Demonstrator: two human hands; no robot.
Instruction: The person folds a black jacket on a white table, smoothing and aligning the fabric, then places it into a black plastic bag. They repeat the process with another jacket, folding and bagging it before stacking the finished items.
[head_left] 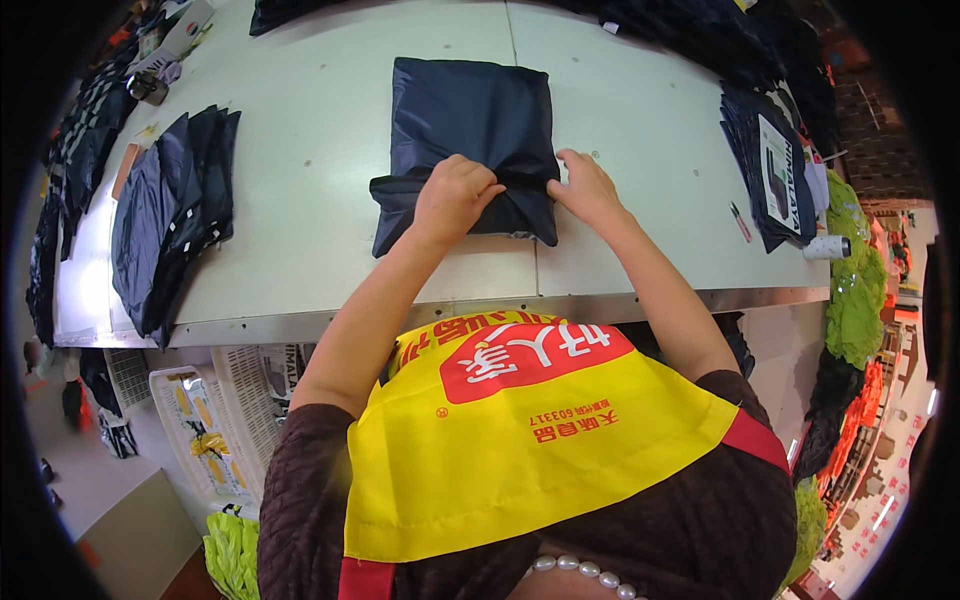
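A dark navy piece of smooth cloth (470, 110), folded to a near square, lies flat on the pale table in front of me. Across its lower part runs a folded-over band, wrinkled in the middle. My left hand (452, 198) is closed over this band, thumb and fingertips pinching it near the centre. At the cloth's right edge is my right hand (588, 188), its thumb touching the end of the fold and its forefinger held apart from the thumb. Whether the cloth is a garment or a bag, I cannot tell.
Stacks of dark folded cloth (175, 220) lie at the table's left. At the right are more dark pieces (765, 165), a pen (741, 222) and a white thread spool (827, 247). Dark fabric (690, 35) heaps along the far edge. A metal strip (600, 306) borders the near edge.
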